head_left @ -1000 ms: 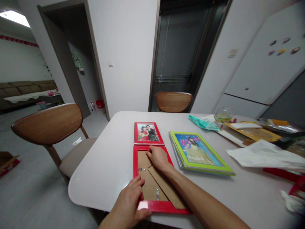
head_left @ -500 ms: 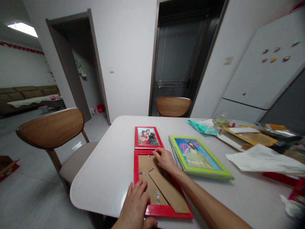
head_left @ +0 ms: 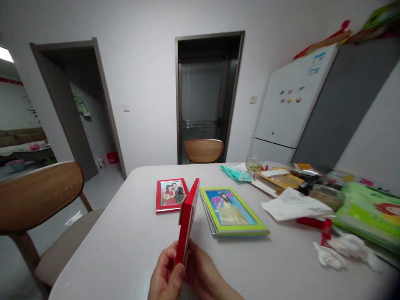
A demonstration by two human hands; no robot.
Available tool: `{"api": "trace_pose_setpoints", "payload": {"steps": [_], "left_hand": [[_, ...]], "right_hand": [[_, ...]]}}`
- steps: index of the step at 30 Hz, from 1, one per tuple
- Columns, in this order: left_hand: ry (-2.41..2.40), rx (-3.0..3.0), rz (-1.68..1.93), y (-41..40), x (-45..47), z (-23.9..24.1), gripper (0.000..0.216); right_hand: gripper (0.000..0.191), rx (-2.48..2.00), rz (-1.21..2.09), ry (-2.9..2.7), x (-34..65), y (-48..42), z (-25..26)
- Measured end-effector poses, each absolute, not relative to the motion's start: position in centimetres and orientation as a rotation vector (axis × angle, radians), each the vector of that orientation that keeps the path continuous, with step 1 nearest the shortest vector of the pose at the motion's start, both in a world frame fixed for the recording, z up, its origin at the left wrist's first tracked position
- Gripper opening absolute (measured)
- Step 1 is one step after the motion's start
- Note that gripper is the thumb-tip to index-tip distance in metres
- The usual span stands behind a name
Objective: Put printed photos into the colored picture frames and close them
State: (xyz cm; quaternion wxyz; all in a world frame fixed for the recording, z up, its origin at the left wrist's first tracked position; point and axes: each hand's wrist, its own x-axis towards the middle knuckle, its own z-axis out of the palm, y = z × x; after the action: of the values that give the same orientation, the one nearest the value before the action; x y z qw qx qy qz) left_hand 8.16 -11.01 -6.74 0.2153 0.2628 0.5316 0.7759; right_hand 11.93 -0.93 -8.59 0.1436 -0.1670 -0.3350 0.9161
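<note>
A red picture frame (head_left: 187, 223) is held up on edge above the near side of the table, so mostly its narrow side shows. My left hand (head_left: 167, 271) grips its lower near corner, thumb on the edge. Behind the frame's right side, my right hand (head_left: 203, 266) is wrapped at the lower part, its fingers partly hidden. Past it lies a smaller red picture frame (head_left: 171, 194) with a photo of a couple, face up. To the right rests a lime-green picture frame (head_left: 233, 210) on a stack, showing a figure in a yellow dress.
The white table (head_left: 125, 250) carries a clutter at right: a teal packet (head_left: 236, 173), a white paper sheet (head_left: 295, 204), crumpled tissues (head_left: 346, 250) and a green package (head_left: 368, 214). Wooden chairs stand at the left (head_left: 40, 196) and far side (head_left: 203, 151).
The larger red frame, earlier lying back side up under both hands, has been lifted and turned on edge between them. My view has swung to the right.
</note>
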Motion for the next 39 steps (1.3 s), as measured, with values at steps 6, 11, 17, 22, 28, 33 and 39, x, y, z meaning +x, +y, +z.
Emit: {"api": "trace_pose_setpoints", "payload": {"steps": [6, 11, 17, 22, 28, 33, 39], "left_hand": [[1.311, 0.676, 2.152, -7.5, 9.2, -2.5, 0.041], [1.168, 0.756, 2.179, -4.1, 8.9, 0.2, 0.061], [1.571, 1.049, 1.863, 1.2, 9.3, -4.9, 0.042], [1.949, 1.095, 1.687, 2.7, 9.2, -8.6, 0.042], [2.209, 1.309, 1.357, 2.2, 7.4, -8.8, 0.046], [2.515, 1.347, 1.087, 0.9, 1.1, -8.4, 0.053], [2.659, 1.377, 0.798, -1.8, -4.2, -8.1, 0.05]], "right_hand": [[0.019, -0.441, 2.489, -0.76, 13.1, 3.0, -6.8], [0.021, -0.689, 2.031, -1.504, 16.4, 13.1, -5.4], [0.018, -0.937, 1.592, -1.845, 18.2, 23.1, -6.0], [0.025, -1.034, 1.22, -2.062, 18.1, 25.8, -8.0], [0.039, -1.121, 0.886, -2.2, 17.8, 25.8, -8.8], [0.043, -1.204, 0.778, -2.302, 18.3, 24.7, -8.7], [0.047, -1.054, 0.628, -2.257, 17.8, 19.8, -5.8]]}}
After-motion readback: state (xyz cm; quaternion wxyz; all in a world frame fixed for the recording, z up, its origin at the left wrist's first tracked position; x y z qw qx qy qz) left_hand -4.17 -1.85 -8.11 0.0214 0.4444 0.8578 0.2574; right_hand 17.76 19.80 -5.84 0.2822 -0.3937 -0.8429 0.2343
